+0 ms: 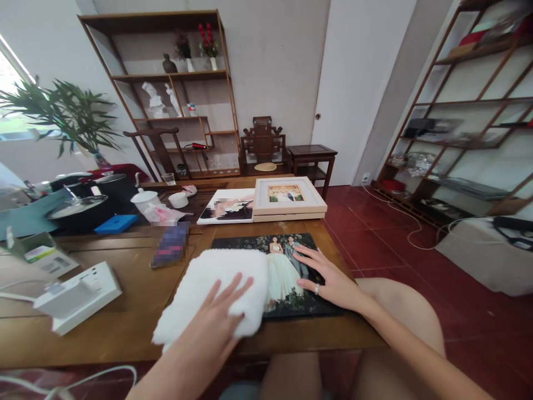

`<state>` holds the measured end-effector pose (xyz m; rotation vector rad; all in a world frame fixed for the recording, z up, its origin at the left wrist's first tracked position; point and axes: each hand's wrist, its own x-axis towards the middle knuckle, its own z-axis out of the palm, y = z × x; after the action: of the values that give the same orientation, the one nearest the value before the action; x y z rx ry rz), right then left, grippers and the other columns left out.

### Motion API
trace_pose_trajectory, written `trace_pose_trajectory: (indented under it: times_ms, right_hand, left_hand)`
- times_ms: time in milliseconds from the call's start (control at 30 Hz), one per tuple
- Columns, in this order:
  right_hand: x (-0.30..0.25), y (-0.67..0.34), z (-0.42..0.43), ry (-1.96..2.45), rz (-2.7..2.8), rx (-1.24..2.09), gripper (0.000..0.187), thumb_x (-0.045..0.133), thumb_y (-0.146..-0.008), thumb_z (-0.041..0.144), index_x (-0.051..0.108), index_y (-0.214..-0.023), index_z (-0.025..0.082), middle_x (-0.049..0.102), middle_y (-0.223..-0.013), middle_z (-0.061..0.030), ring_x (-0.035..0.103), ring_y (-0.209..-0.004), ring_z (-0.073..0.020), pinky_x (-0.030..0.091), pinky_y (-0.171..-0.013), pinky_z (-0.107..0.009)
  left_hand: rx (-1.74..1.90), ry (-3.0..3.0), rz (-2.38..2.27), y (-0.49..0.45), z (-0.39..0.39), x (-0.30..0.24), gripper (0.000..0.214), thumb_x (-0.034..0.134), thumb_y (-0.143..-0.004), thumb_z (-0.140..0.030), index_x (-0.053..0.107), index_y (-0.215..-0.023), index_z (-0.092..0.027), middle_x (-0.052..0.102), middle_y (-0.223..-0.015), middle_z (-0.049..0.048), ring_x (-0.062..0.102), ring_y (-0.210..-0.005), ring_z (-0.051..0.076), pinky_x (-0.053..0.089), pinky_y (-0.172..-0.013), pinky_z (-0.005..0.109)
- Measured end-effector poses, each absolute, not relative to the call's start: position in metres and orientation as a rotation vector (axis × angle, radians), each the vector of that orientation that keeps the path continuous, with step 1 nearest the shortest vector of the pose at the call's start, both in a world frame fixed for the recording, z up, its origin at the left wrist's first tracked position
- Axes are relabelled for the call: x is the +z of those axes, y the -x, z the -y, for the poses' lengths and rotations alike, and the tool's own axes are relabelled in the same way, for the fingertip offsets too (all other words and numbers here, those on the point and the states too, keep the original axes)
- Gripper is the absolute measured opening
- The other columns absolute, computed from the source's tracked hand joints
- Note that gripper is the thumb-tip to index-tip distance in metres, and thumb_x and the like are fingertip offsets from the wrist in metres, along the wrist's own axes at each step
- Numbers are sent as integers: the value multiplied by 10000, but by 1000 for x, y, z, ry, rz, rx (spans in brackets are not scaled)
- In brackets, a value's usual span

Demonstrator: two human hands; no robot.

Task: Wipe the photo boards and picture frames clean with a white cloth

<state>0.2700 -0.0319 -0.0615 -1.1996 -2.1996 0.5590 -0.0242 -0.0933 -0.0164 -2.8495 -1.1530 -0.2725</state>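
A folded white towel (208, 283) lies on the wooden table and covers the left part of a dark wedding photo panel (287, 297). My left hand (222, 311) rests on top of the towel with its fingers spread, not gripping it. On the photo's right side, my right hand (325, 278) lies with fingers stretched apart, touching its surface; a ring shows on one finger. The panel shows a couple, one in a long white dress. Its left edge is hidden by the towel.
Behind the panel are a framed photo (291, 197) and another photo board (227, 205). On the left stand a white power strip (87, 297), a blue block (116, 223), a lidded pan (77, 211) and a white teapot (145, 200). The table's front edge (300, 341) is close.
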Motion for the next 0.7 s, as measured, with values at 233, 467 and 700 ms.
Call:
trace_pose_trajectory:
  times_ms: [233, 467, 700]
  right_hand:
    - [-60, -271, 33, 1176, 2230, 551, 544, 515, -858, 491, 416, -1358, 301, 354, -1469, -59, 252, -1376, -253, 116, -1122, -558]
    - [-59, -272, 33, 1191, 2263, 539, 563, 499, -863, 505, 401, -1369, 279, 335, -1479, -65, 246, -1379, -239, 119, -1126, -542]
    - [-58, -271, 33, 1176, 2233, 528, 552, 522, -854, 494, 417, -1359, 297, 353, -1470, -62, 268, -1370, -250, 148, -1118, -549]
  left_hand:
    - [-293, 2775, 1232, 9, 97, -20, 223, 443, -822, -87, 644, -837, -183, 345, -1460, 55, 243, -1369, 255, 309, -1076, 503]
    - [-97, 2469, 1583, 21, 32, -10, 242, 413, -889, -165, 649, -941, -162, 480, -1360, 139, 337, -1319, 318, 383, -994, 546]
    - [-42, 2603, 1459, 39, -1, 2, 291, 384, -924, -262, 657, -890, -165, 515, -1328, 140, 299, -1342, 284, 340, -1037, 513]
